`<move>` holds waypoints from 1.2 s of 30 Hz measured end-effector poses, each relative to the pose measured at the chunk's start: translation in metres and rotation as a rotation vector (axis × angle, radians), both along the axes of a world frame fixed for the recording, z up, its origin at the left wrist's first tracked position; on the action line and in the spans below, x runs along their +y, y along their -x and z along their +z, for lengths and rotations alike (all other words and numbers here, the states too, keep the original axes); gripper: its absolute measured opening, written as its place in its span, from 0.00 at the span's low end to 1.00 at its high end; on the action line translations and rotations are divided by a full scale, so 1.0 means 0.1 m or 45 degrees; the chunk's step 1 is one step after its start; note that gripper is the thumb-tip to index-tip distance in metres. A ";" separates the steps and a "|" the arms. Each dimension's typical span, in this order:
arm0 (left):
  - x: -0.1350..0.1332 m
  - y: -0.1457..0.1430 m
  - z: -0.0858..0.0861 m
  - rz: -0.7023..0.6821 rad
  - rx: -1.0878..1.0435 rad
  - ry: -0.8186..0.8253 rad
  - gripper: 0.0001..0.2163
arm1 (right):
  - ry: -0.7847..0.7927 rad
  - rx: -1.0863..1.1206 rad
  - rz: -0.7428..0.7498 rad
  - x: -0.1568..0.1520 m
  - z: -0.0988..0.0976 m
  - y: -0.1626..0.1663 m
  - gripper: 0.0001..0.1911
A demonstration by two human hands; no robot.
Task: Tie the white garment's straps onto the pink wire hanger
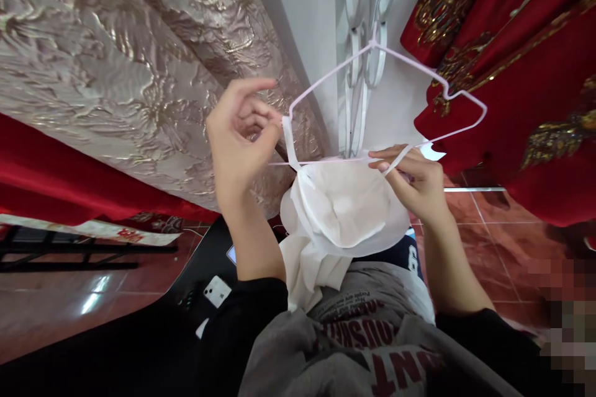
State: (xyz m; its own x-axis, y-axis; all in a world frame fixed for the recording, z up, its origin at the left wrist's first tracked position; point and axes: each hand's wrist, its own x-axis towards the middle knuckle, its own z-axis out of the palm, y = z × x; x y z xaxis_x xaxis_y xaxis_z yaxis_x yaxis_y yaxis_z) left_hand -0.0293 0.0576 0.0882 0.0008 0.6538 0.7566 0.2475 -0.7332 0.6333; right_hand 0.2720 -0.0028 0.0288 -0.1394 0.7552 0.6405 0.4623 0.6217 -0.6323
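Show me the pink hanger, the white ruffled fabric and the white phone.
Pink hanger [373,44]: head view, top peak of frame.
White ruffled fabric [343,206]: head view, middle of round part.
White phone [217,293]: head view, middle of its back.

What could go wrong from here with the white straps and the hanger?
The left strap, pinched near its top by the left hand, might slip away. The right strap crosses the right hand close to the lower bar of the hanger, so it could tangle there. The hanger looks thin and may bend if pulled.
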 end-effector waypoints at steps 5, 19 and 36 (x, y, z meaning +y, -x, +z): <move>0.04 0.15 -0.29 0.065 -0.257 0.180 0.11 | -0.041 0.029 -0.008 0.01 -0.04 0.01 0.05; -0.42 -0.57 -0.97 -0.049 -1.049 0.461 0.21 | -0.219 0.334 -0.311 0.05 -0.02 -0.25 0.05; -0.35 -0.33 -0.86 -0.086 -1.065 0.488 0.20 | -0.062 0.067 -0.403 0.37 0.65 -0.58 0.17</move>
State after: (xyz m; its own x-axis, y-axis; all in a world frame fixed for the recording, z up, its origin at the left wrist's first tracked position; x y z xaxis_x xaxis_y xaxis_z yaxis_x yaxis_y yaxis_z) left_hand 0.0033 0.0230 0.0019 -0.4016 0.8782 0.2599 -0.4361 -0.4329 0.7890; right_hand 0.3296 0.0345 0.0937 0.1320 0.7240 0.6770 0.6050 0.4822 -0.6336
